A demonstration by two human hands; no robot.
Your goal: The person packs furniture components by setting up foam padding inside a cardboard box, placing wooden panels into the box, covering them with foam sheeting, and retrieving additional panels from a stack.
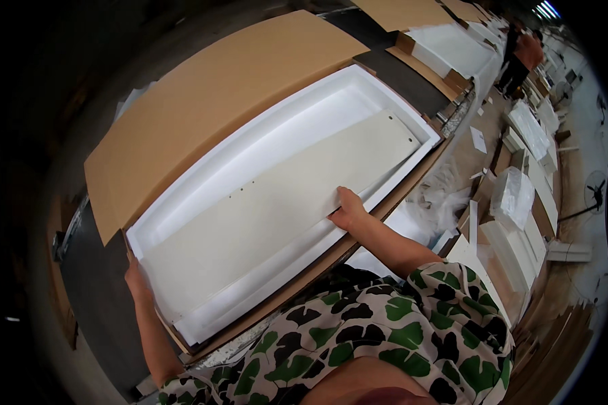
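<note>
White panel [270, 219], right grip [348, 210] on near edge.

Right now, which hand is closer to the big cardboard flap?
Left hand, near the left end of the flap. The right hand is farther, on the white board.

the upper body is fitted with a loose, pale beige fabric shirt [385, 314] with a rounded neckline. the surface print consists of scattered fan-shaped leaves in green and black. the wide, short right sleeve [463, 290] carries the same print, as does the left sleeve [182, 391]. the left hand [136, 278], right hand [348, 210] and both forearms [395, 244] are bare.
</note>
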